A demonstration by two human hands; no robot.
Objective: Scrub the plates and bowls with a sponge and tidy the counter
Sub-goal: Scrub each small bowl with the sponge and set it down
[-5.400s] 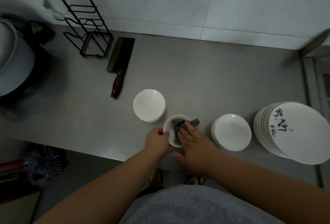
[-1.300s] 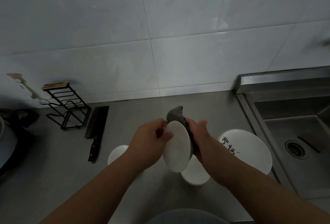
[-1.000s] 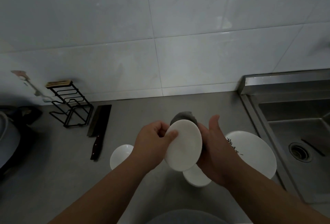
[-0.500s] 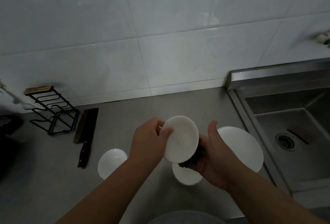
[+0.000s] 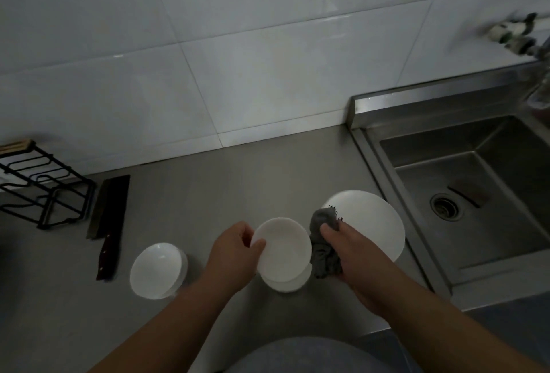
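Left hand (image 5: 232, 256) pinches the small bowl (image 5: 282, 249), now lowered over the bowl stack (image 5: 285, 285); right hand (image 5: 354, 250), clutching the grey cloth (image 5: 323, 255), has withdrawn, so scrubbing seems done.

White tiled wall (image 5: 238, 75); steel counter (image 5: 238, 182); steel sink (image 5: 491, 170) at right; dim light.

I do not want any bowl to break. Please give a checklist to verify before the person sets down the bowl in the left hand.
1. Left hand grips the held bowl by its rim: ok.
2. Right hand holds the grey cloth: ok.
3. Top of the bowl stack under the held bowl is free: cannot tell, mostly hidden.
4. Second bowl stack has a bare top: ok.
5. Cleaver lies apart from both stacks: ok.
6. Held bowl is clean: cannot tell, dim light.
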